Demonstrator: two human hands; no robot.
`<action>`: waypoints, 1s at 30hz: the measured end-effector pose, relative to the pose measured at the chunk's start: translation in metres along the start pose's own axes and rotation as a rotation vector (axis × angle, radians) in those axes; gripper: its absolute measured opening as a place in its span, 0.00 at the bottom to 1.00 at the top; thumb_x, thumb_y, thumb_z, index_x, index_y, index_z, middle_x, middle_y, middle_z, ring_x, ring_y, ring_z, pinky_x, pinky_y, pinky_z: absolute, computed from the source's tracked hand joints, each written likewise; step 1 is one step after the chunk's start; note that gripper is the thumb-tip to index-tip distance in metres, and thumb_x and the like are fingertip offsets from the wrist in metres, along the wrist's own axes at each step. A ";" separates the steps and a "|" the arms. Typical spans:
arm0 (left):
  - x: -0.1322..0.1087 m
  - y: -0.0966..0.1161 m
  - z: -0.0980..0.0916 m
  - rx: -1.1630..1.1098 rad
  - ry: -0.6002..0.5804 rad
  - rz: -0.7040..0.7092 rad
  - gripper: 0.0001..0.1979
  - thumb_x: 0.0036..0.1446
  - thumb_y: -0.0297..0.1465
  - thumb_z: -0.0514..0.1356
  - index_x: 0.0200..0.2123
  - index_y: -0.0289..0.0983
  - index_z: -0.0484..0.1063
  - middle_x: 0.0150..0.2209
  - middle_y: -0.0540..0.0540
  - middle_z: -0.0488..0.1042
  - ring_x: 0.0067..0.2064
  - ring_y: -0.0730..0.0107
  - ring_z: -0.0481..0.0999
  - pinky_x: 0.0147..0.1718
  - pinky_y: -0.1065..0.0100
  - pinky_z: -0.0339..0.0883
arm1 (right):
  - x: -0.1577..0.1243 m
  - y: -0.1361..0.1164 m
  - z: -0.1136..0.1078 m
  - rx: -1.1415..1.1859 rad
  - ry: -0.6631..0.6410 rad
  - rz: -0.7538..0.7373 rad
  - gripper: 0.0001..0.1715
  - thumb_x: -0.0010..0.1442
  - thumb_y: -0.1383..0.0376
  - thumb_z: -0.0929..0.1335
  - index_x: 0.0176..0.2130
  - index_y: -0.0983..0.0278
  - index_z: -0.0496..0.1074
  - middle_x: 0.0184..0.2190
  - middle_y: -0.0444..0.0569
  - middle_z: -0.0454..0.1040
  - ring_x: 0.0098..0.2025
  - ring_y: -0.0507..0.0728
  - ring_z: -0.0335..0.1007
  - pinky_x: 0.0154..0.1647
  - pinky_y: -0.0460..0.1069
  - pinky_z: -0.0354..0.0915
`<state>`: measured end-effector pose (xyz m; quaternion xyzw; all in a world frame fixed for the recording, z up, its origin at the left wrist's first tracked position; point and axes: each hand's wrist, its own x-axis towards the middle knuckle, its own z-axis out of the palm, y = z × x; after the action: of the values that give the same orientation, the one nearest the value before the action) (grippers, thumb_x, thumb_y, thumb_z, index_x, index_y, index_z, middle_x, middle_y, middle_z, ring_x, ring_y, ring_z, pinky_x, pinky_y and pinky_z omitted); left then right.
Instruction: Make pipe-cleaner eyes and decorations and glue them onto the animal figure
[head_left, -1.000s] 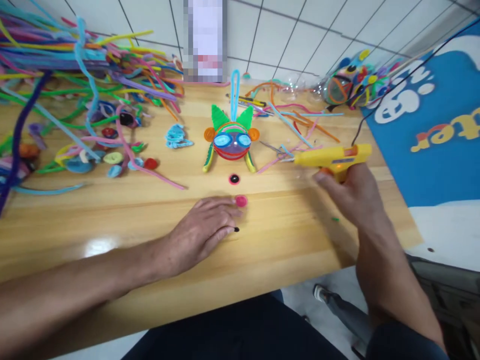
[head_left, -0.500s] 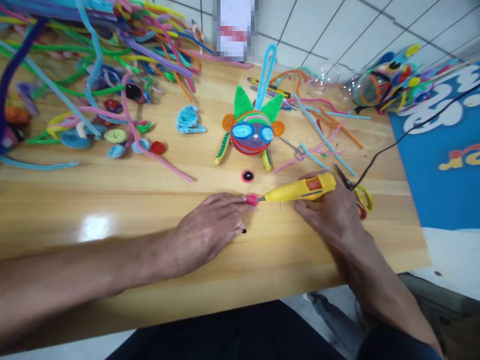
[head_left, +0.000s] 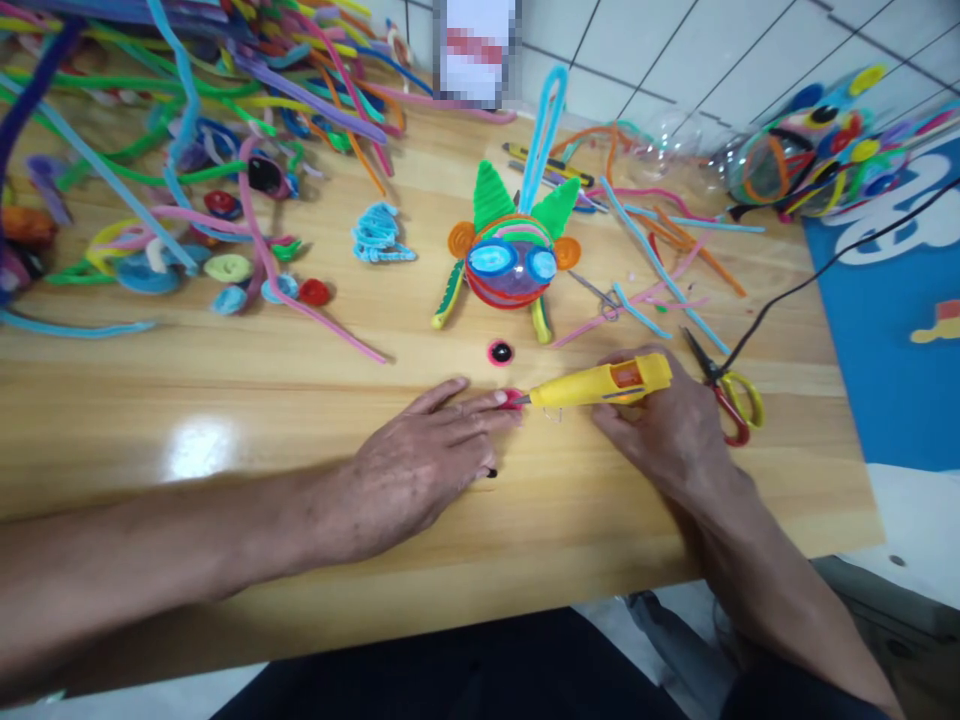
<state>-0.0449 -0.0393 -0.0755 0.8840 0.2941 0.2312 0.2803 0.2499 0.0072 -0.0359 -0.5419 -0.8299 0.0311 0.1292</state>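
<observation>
My right hand [head_left: 667,425] is closed around a yellow hot glue gun [head_left: 600,382], its metal nozzle pointing left. The tip meets a small pink pipe-cleaner coil [head_left: 513,401] on the table. My left hand [head_left: 435,450] lies flat with fingers stretched out, fingertips touching the coil's left side. A small black piece [head_left: 492,473] shows beside its thumb. Just beyond the coil sits a pink-rimmed black eye [head_left: 500,352]. Behind that stands a pipe-cleaner figure [head_left: 514,265] with green ears, blue eyes and a blue loop on top.
Scissors [head_left: 731,395] lie right of my right hand, near a black cord [head_left: 772,290]. A heap of pipe cleaners [head_left: 187,120] fills the far left. A light-blue coiled piece [head_left: 381,235] lies left of the figure. Decorated clear bottles [head_left: 780,165] lie at the back right.
My left fingers have spread more and reach farther over the pink coil. The glue gun's tip stays at the coil. The view has shifted slightly.
</observation>
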 end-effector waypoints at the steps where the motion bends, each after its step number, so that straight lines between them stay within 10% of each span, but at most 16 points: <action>1: 0.000 0.000 0.000 0.008 -0.003 -0.001 0.11 0.73 0.28 0.52 0.42 0.39 0.74 0.66 0.44 0.73 0.73 0.64 0.63 0.76 0.53 0.44 | 0.000 0.000 0.000 0.000 0.000 -0.003 0.18 0.55 0.66 0.70 0.47 0.59 0.71 0.40 0.51 0.79 0.38 0.64 0.79 0.35 0.54 0.74; 30: 0.000 0.002 -0.001 -0.073 0.041 -0.029 0.11 0.72 0.26 0.52 0.41 0.40 0.73 0.64 0.44 0.76 0.71 0.65 0.67 0.76 0.52 0.45 | 0.000 0.003 0.000 -0.031 0.013 -0.070 0.12 0.61 0.62 0.69 0.47 0.59 0.72 0.38 0.52 0.79 0.38 0.63 0.79 0.34 0.53 0.74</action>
<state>-0.0444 -0.0399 -0.0739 0.8639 0.3038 0.2560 0.3097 0.2528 0.0090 -0.0365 -0.5148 -0.8477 0.0099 0.1272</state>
